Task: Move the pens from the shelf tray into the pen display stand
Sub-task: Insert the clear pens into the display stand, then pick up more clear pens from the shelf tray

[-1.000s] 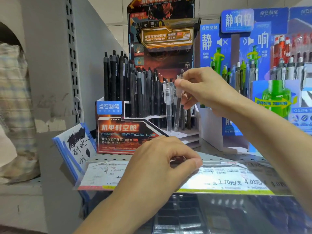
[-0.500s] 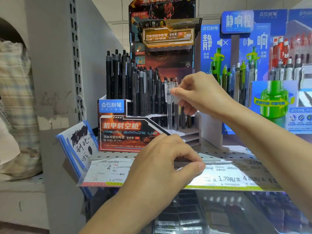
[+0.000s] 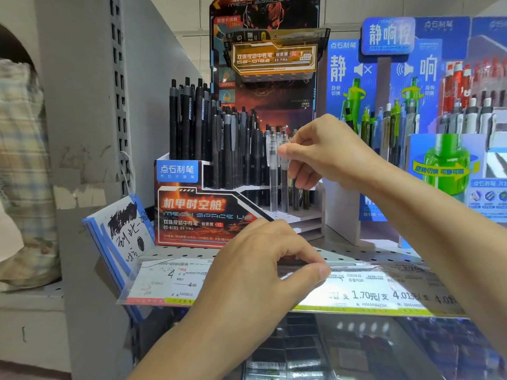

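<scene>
The orange and black pen display stand (image 3: 197,212) sits on the shelf, packed with several upright black pens (image 3: 197,124) at its back rows. My right hand (image 3: 323,152) pinches the top of a clear-barrelled pen (image 3: 284,176) that stands upright in the stand's lower front row, next to another clear pen (image 3: 273,174). My left hand (image 3: 260,272) is curled at the shelf's front edge, its fingers closed on something dark and thin that the hand mostly hides. The shelf tray is not distinguishable.
A blue display (image 3: 411,105) with green and white pens stands to the right. A blue-edged handwritten card (image 3: 123,237) leans at the left. Price labels (image 3: 370,294) run along the shelf front. A grey upright post (image 3: 118,91) bounds the left side.
My right hand has lowered the clear pen from above the stand into the front row. The camera moved closer. My left hand has stayed at the shelf edge.
</scene>
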`<state>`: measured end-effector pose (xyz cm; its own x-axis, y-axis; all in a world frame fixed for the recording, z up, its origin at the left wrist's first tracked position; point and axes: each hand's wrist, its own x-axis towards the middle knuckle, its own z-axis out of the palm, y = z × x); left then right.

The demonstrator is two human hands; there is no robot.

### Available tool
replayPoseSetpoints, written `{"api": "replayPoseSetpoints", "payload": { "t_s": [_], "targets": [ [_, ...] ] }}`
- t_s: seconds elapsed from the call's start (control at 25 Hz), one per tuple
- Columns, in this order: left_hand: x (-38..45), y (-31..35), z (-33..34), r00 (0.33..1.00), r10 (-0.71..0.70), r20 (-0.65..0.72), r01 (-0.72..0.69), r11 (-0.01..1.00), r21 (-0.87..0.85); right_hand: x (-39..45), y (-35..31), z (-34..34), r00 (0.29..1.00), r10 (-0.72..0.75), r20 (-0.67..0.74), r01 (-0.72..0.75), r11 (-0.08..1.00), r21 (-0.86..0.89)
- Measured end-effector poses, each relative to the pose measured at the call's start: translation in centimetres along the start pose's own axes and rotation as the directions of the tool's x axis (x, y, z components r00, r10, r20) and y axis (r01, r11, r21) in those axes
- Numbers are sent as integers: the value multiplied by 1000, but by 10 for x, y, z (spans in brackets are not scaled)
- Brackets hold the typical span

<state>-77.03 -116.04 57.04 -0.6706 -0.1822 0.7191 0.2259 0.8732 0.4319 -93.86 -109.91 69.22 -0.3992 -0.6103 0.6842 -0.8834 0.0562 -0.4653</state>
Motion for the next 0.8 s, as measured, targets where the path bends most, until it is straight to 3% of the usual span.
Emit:
{"api": "replayPoseSetpoints", "payload": {
  "t_s": [0.36,0.56,0.8],
  "targets": [
    [0,-1,0,1000,17,-9,-16,1000,19,-15,-10,3,996,57,-67,-68,985,-161],
    [9,6,-2,1000,13,17,-11,997,-73,-46,-24,-10,959,-138,-247,31,918,-395],
    [32,57,47,989,145,7,-141,970,-197,-89,-25,-76,928,-189,-322,-12,846,-532]
  ]
}}
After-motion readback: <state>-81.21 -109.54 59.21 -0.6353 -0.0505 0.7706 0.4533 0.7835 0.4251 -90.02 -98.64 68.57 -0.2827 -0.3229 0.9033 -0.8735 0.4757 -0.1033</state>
